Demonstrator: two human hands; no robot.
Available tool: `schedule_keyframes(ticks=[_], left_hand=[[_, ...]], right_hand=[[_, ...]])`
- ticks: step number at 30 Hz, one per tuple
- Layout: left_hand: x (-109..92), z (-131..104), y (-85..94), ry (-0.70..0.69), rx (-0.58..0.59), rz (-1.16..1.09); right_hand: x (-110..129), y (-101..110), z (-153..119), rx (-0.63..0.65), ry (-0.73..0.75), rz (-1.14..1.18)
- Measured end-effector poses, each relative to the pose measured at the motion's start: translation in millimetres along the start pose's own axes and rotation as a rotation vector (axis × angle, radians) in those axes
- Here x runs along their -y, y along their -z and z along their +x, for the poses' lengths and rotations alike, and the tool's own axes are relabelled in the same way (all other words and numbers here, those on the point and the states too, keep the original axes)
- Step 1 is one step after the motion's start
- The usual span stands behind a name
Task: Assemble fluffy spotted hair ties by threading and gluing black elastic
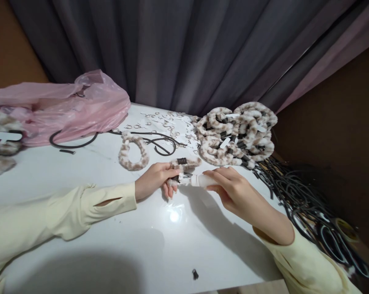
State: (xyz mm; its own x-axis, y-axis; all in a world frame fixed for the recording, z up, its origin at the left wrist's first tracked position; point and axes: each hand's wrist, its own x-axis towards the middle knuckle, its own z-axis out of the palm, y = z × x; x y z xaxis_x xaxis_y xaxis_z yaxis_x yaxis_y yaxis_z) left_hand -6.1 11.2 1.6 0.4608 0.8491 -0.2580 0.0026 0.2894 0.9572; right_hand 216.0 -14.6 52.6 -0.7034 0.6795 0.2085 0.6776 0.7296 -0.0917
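My left hand (159, 179) pinches a brown-and-white fluffy strap (188, 164) that has a black coiled section on it. My right hand (230, 185) is closed around a small white squeeze bottle (199, 180). The bottle lies nearly level, its narrow tip pointing left at the strap's end beside my left fingers. Whether the tip touches the strap, I cannot tell. Just beyond my left hand a fluffy ring (133, 153) lies flat on the white table (159, 253).
Fluffy loops (238, 130) are piled at the back right, with black cords (297, 196) heaped along the right edge. Small metal rings (172, 127) lie scattered at the back. A pink plastic bag (80, 108) sits back left, near a loose black cord (161, 139).
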Motion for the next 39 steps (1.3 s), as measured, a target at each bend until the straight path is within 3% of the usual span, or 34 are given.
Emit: schedule_keyframes(ticks=[39], left_hand=[[-0.9,0.6,-0.6,0.018,-0.010,0.013]], right_hand=[[2.1,1.1,2.4,-0.014,0.021,-0.005]])
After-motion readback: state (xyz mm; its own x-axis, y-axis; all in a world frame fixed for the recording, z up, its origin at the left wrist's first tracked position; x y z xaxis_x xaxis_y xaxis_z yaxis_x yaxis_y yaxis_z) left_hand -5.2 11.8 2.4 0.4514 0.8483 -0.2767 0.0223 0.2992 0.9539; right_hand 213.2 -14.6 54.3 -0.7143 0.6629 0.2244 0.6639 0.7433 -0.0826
